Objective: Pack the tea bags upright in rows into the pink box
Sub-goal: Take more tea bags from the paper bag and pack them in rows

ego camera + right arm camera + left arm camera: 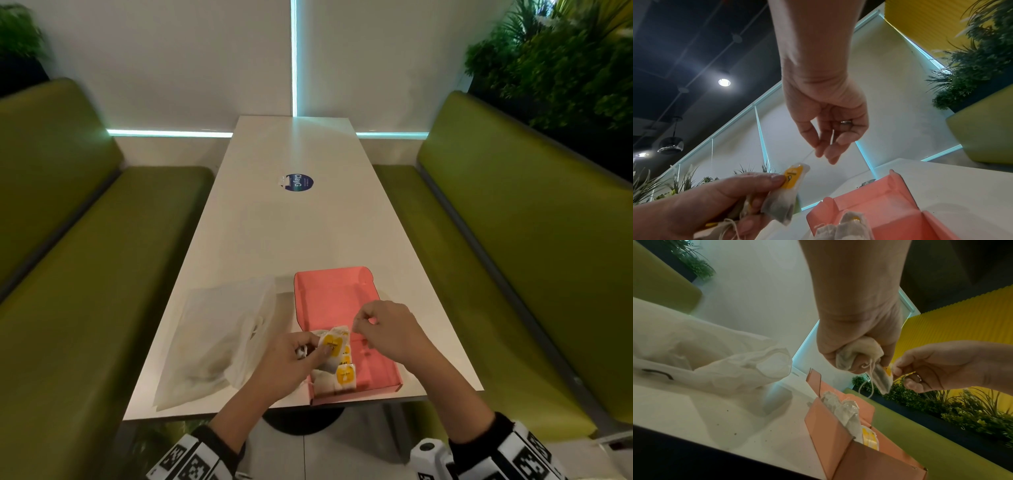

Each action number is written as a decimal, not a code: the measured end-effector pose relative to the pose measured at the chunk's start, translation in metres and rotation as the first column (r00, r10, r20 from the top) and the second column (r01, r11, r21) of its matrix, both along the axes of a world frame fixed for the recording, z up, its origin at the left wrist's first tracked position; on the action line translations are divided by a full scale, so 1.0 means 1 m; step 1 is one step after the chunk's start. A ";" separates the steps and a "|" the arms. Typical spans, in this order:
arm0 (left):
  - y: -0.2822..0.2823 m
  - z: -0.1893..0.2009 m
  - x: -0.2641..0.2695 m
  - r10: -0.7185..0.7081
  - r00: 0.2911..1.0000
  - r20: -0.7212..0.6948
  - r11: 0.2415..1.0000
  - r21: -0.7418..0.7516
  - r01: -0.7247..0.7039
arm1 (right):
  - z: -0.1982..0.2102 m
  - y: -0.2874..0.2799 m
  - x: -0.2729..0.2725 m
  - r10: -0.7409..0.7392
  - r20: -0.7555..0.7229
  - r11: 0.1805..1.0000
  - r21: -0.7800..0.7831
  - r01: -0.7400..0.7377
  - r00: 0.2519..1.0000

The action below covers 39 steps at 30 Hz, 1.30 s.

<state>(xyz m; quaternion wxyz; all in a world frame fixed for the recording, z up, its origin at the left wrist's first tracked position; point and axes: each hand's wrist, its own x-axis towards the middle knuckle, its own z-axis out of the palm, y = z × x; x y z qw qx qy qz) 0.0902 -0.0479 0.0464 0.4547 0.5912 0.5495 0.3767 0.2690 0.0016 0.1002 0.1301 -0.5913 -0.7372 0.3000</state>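
Note:
The pink box (375,363) lies open at the near edge of the white table (291,233), its lid flap folded back. Several tea bags (344,375) with yellow tags stand in its near left corner. Over that corner my left hand (317,347) grips a bunch of tea bags (855,352), the thumb pressing on one yellow tag (792,177). Just to its right, above the box, my right hand (359,325) pinches the thin string (809,153) of that tea bag (785,201) between thumb and fingertips.
A crumpled white plastic bag (219,342) lies left of the box. A blue round sticker (298,182) marks the table's middle. Green benches (102,274) flank both long sides. The box's front wall is near the table's front edge.

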 end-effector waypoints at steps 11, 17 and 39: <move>0.003 -0.009 -0.004 0.054 0.998 -0.043 0.997 0.063 -0.051 | 0.001 -0.003 0.003 0.300 -0.066 0.954 -0.003 -0.301 0.952; 0.005 -0.009 -0.005 0.054 0.998 0.013 0.995 0.083 -0.055 | -0.021 -0.002 -0.006 0.254 -0.025 0.959 0.136 -0.248 0.967; 0.001 -0.016 -0.018 0.480 0.843 -0.244 0.257 0.958 0.130 | -0.003 -0.013 0.010 0.490 -0.226 0.871 0.168 -0.462 0.842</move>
